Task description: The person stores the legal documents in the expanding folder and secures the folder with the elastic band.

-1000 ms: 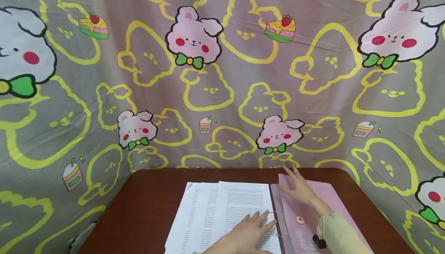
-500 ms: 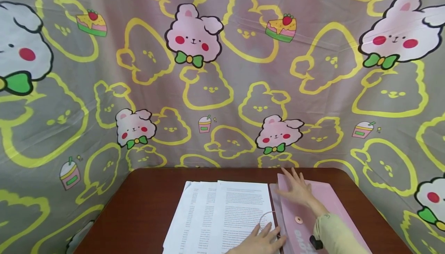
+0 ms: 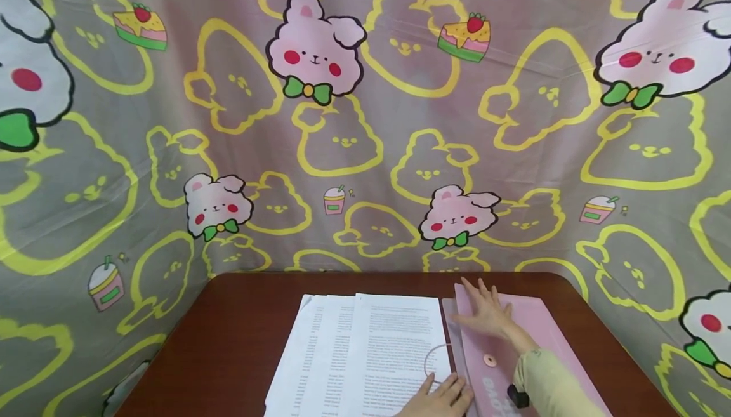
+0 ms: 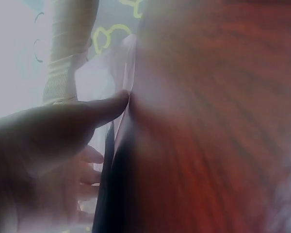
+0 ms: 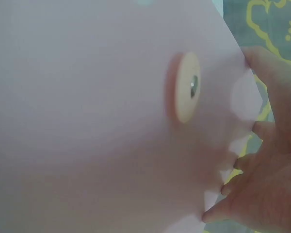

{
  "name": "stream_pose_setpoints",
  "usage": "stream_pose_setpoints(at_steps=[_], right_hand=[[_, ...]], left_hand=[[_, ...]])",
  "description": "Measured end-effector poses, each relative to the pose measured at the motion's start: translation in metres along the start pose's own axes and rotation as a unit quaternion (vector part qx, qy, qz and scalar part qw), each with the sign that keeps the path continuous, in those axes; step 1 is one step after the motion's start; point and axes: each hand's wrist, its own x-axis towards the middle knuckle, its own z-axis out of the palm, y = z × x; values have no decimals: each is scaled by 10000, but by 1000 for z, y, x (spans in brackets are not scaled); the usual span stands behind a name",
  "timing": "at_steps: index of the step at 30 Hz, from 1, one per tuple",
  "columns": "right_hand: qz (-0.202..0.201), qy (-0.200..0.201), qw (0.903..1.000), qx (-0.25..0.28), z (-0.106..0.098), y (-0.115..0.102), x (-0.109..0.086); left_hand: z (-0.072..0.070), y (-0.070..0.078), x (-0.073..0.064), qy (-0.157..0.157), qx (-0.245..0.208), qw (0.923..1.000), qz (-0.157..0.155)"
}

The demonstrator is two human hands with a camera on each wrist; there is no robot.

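Note:
A pink translucent document folder with a round button and pale lettering lies at the right of the table. My right hand spreads its fingers at its upper left part, the fingertips right at the sheet's edge in the right wrist view. My left hand rests its fingers at the folder's lower left edge, partly cut off by the head view. In the left wrist view its thumb touches that edge. A thin string loop crosses from the folder onto printed sheets.
Several overlapping printed pages lie left of the folder on a dark brown wooden table. A patterned curtain with cartoon rabbits surrounds the table's back and sides. A small black object shows at the right sleeve.
My left hand has moved right and down from the printed page to the folder's left edge, uncovering more of the string loop. The right hand stays nearly in place on the folder.

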Motion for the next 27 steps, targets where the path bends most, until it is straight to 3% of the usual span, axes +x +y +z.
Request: stream_pose_setpoints(at_steps=[5,15,22,27], right_hand=[[42,-200,9996,169,2,18,11],[146,-552,9961,677,0,37,20],[237,-932,9887,1149,-22,6,6],[586,-1313,9820,1221,-36,-8,0]], left_hand=[[5,-2,0,-99,63,9999,7],[12,4,0,-3,482,9986,-208],[14,3,-3,399,1261,9912,-85],[15,1,-5,540,1121,9922,6]])
